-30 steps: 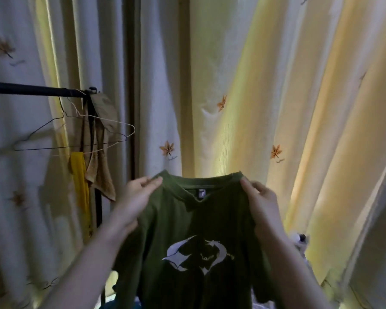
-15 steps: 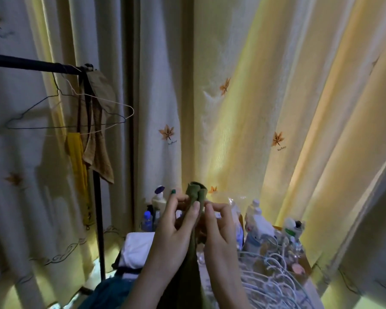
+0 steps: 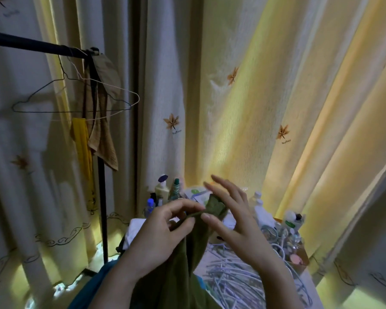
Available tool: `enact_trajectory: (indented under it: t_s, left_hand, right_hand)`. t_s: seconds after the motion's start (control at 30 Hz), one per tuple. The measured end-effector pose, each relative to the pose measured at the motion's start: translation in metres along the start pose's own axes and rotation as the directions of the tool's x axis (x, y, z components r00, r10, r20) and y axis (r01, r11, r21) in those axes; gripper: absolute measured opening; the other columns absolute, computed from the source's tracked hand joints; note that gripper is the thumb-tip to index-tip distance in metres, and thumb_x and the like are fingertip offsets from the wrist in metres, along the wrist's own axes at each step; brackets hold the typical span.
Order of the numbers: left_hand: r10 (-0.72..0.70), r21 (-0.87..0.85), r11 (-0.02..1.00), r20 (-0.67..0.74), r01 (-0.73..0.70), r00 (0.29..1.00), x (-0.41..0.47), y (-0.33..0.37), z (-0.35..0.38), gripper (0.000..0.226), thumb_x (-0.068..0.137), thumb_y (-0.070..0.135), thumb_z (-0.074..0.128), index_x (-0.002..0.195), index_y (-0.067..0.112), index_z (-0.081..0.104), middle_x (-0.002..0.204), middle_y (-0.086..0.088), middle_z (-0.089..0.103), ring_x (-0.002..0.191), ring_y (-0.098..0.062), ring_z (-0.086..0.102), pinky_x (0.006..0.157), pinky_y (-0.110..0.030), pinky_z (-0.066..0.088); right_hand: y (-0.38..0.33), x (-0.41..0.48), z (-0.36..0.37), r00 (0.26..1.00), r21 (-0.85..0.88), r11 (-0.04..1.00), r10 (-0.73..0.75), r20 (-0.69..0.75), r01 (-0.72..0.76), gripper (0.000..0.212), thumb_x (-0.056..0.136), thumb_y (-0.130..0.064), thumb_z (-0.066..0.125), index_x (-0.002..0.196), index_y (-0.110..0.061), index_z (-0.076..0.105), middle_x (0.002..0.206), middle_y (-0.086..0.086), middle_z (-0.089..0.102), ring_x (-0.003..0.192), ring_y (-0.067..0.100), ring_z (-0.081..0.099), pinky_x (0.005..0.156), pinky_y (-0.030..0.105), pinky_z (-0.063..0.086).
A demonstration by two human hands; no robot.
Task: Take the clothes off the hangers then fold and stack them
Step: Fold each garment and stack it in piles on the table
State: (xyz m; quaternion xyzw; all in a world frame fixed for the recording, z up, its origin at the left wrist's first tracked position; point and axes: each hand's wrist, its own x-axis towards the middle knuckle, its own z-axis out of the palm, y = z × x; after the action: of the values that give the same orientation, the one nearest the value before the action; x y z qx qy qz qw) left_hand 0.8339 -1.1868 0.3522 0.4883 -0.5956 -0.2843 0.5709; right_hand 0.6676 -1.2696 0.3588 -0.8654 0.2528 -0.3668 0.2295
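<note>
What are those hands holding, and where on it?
Both hands, left and right, pinch a green shirt at its bunched top edge; the rest hangs down.

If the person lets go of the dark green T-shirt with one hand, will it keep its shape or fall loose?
Probably it falls loose. The dark green cotton T-shirt hangs limp below the left hand and right hand, so it seems floppy. Its pinched top edge folds easily, suggesting thin, light cloth, unlikely to slip.
</note>
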Motion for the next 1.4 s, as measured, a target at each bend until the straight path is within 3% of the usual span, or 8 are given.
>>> enact_trajectory:
  t_s: [0.2, 0.47, 0.7, 0.9, 1.07, 1.13, 1.27, 1.4]
  left_hand:
    - [0.091, -0.104, 0.99, -0.071, -0.098, 0.993, 0.023, 0.018, -0.019, 0.023, 0.082, 0.014, 0.067, 0.087, 0.032, 0.054, 0.108, 0.011, 0.067, 0.099, -0.004, 0.066, 0.076, -0.014, 0.053]
    - [0.21, 0.249, 0.947, -0.011, -0.201, 0.978, 0.04, 0.021, -0.034, 0.042, 0.082, 0.028, 0.069, 0.106, 0.052, 0.044, 0.111, 0.035, 0.049, 0.106, 0.019, 0.047, 0.068, 0.002, 0.045]
    - [0.06, 0.113, 0.992, -0.021, -0.058, 0.998, 0.05, -0.006, -0.046, 0.015, 0.076, 0.04, 0.067, 0.091, 0.039, 0.07, 0.098, 0.014, 0.071, 0.093, -0.002, 0.066, 0.072, -0.013, 0.052]
    - [0.121, 0.065, 0.991, -0.138, -0.113, 0.983, 0.059, 0.014, -0.095, 0.015, 0.07, 0.038, 0.062, 0.085, 0.037, 0.062, 0.095, 0.012, 0.068, 0.087, -0.004, 0.065, 0.062, -0.019, 0.055]
    - [-0.02, -0.404, 0.915, -0.024, 0.008, 1.0, 0.072, 0.024, -0.093, 0.053, 0.068, 0.048, 0.076, 0.103, 0.014, 0.055, 0.08, -0.009, 0.073, 0.075, -0.021, 0.071, 0.064, -0.034, 0.059]
    - [-0.136, -0.576, 0.814, -0.075, 0.068, 0.988, 0.073, 0.01, -0.076, 0.042, 0.092, 0.049, 0.044, 0.093, 0.01, 0.06, 0.07, -0.007, 0.073, 0.067, -0.019, 0.07, 0.069, -0.04, 0.052]
    - [-0.344, -0.77, 0.486, 0.267, 0.414, 0.9, 0.06, -0.047, -0.046, 0.091, 0.083, 0.075, 0.019, 0.123, 0.002, 0.056, 0.119, -0.021, 0.064, 0.115, -0.035, 0.058, 0.104, -0.046, 0.036]
    - [-0.227, -0.599, 0.685, 0.366, 0.415, 0.902, 0.053, -0.07, -0.02, 0.069, 0.078, 0.052, 0.066, 0.132, 0.013, 0.047, 0.129, -0.013, 0.061, 0.121, -0.026, 0.057, 0.103, -0.037, 0.044]
  right_hand:
    - [-0.017, 0.041, -0.022, 0.993, 0.073, 0.99, -0.121, -0.017, 0.122, 0.028, 0.079, -0.055, 0.059, 0.086, -0.028, 0.057, 0.079, -0.011, 0.061, 0.072, 0.007, 0.058, 0.064, 0.022, 0.048]
    - [-0.067, 0.106, -0.101, 0.926, -0.117, 0.932, -0.357, -0.121, 0.344, 0.014, 0.075, -0.039, 0.067, 0.085, -0.036, 0.056, 0.086, -0.021, 0.062, 0.083, -0.001, 0.06, 0.071, 0.006, 0.044]
    - [-0.09, 0.127, -0.15, 0.902, -0.229, 0.907, -0.395, -0.174, 0.353, 0.025, 0.063, -0.05, 0.072, 0.078, -0.035, 0.058, 0.077, -0.021, 0.063, 0.076, -0.002, 0.059, 0.068, 0.006, 0.042]
    - [-0.066, 0.112, -0.175, 0.967, -0.301, 0.936, -0.227, -0.116, 0.184, 0.026, 0.067, -0.049, 0.069, 0.075, -0.026, 0.059, 0.069, -0.011, 0.061, 0.067, 0.001, 0.059, 0.056, 0.006, 0.043]
    - [-0.045, 0.099, -0.174, 0.996, -0.146, 0.986, -0.085, -0.029, 0.08, 0.02, 0.083, -0.036, 0.062, 0.08, -0.017, 0.056, 0.073, -0.002, 0.067, 0.062, 0.009, 0.065, 0.049, 0.016, 0.049]
    - [-0.042, 0.097, -0.173, 0.995, -0.058, 0.998, -0.045, -0.086, 0.041, 0.019, 0.087, -0.033, 0.061, 0.082, -0.015, 0.057, 0.074, 0.004, 0.067, 0.065, 0.016, 0.067, 0.051, 0.022, 0.053]
    - [-0.034, 0.098, -0.17, 0.983, 0.029, 0.999, 0.022, -0.184, -0.017, 0.021, 0.086, -0.035, 0.062, 0.084, -0.014, 0.059, 0.078, 0.001, 0.067, 0.07, 0.012, 0.067, 0.054, 0.018, 0.052]
    - [-0.024, 0.096, -0.164, 0.985, 0.007, 0.997, 0.071, -0.159, -0.071, 0.021, 0.087, -0.035, 0.061, 0.09, -0.014, 0.06, 0.086, 0.002, 0.066, 0.077, 0.012, 0.067, 0.059, 0.02, 0.053]
